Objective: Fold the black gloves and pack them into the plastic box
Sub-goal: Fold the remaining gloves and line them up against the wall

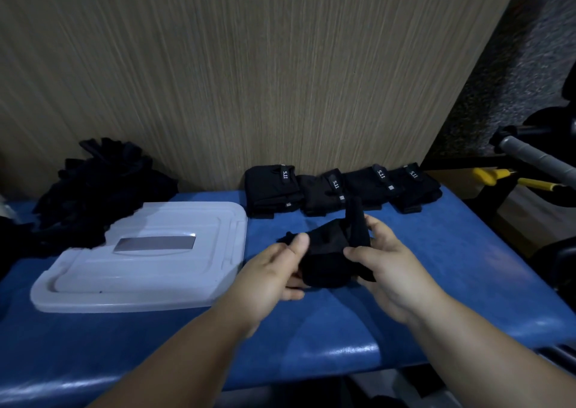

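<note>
Head view: both hands work on one soft black fabric glove (324, 251), held just above the blue padded bench (311, 329). The left hand (274, 270) pinches the glove's left end between thumb and fingers. The right hand (385, 261) has thumb and fingers curled round the right side, where a narrow flap of fabric stands up above the grip. Both hands are therefore grasping the glove, neither released. Judgement: the step in hand is the fold itself. To do it well, bring the upright flap down over the body, line the edges up before pressing, and flatten the bundle on the bench below the grip so it matches the row of four folded black gloves with white-lettered straps (339, 189) lying just beyond the grip against the wood-grain panel (249, 64). Soft cloth will likely spring open if let go too early, so hold the crease until it sits. To the left of the grip lies a flat translucent white plastic lid (140, 261). Whether the box body sits beneath it cannot be told, so packing looks not yet begun. Beyond the lid, well left of the grip, is a loose heap of unfolded black gloves (99, 189), its count unreadable in the dark. Hidden: the glove's underside, its finger layout and the left fingers behind the cloth. Far right of the grip, a yellow-handled tool (511, 180) and a grey bar (530, 156) are cut off by the frame edge.
</note>
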Demonstrator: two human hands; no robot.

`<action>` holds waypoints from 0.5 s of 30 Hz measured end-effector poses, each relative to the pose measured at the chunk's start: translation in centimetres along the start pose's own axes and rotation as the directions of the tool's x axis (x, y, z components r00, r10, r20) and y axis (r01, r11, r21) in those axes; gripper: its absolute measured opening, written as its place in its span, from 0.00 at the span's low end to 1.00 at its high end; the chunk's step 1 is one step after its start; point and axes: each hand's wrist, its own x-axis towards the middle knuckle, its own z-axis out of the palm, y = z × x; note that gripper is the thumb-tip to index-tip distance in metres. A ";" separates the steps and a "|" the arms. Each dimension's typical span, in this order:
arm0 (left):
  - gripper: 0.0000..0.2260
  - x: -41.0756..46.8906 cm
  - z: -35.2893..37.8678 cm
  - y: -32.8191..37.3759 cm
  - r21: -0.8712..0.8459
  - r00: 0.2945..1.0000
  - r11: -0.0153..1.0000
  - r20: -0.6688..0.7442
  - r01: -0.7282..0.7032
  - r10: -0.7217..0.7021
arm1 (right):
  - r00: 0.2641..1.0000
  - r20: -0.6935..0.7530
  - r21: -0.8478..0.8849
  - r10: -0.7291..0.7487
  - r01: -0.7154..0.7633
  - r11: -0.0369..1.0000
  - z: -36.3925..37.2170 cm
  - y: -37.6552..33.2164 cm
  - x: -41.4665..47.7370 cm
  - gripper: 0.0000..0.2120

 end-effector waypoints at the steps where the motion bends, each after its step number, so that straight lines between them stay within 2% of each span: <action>1: 0.26 0.0 0.1 0.2 -0.088 0.998 0.994 0.016 0.067 -0.066 | 0.999 0.038 0.011 0.006 -0.006 1.000 0.0 0.0 -0.1 0.24; 3: 0.23 0.4 0.2 0.2 -0.226 0.993 0.967 0.051 0.120 -0.111 | 0.992 0.123 -0.003 0.015 -0.015 1.000 0.1 0.1 -0.3 0.25; 6: 0.12 0.7 0.2 0.2 -0.353 0.993 0.933 -0.061 0.074 -0.102 | 0.982 0.181 -0.047 0.060 -0.052 0.998 0.1 0.4 -0.4 0.26; 9: 0.08 0.7 0.3 0.1 -0.315 0.985 0.949 -0.157 0.019 -0.072 | 0.988 0.109 -0.093 0.105 -0.095 0.991 -0.1 0.8 -0.3 0.21; 11: 0.08 0.7 0.5 -0.2 -0.238 0.984 0.971 -0.174 -0.017 -0.025 | 0.997 0.042 -0.196 0.069 -0.059 0.979 -0.1 0.9 -0.2 0.18; 15: 0.08 0.9 0.9 -0.8 -0.016 0.977 0.997 -0.201 -0.072 0.067 | 1.000 -0.011 -0.431 0.001 -0.006 0.902 -0.5 0.8 -0.1 0.19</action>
